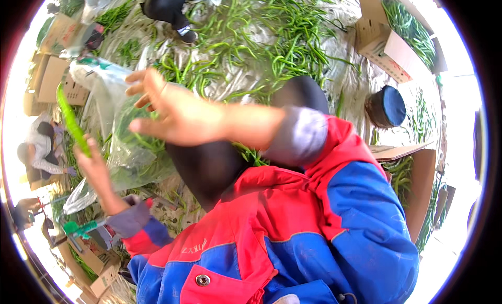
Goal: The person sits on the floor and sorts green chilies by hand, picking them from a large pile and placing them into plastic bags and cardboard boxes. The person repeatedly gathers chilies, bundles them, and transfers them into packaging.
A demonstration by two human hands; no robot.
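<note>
My left hand (94, 166), at the left, grips one end of a long green chili pepper (70, 117). The pepper points up and away from my fingers. My right hand (172, 113) is stretched across in front of me, blurred, its fingers apart with nothing in them. Below and beyond both hands sits a clear plastic bag (135, 157) with green peppers inside. Part of the bag is hidden behind my right hand and forearm. Many loose green peppers (290, 41) are spread over a pale sheet (243, 86) on the ground past my knees.
Cardboard boxes filled with peppers stand at the upper right (392, 55) and by my right elbow (425, 194). A round dark-topped stool (388, 106) is at the right. One person (170, 9) crouches ahead; another person (43, 147) sits at the left near more cartons (59, 78).
</note>
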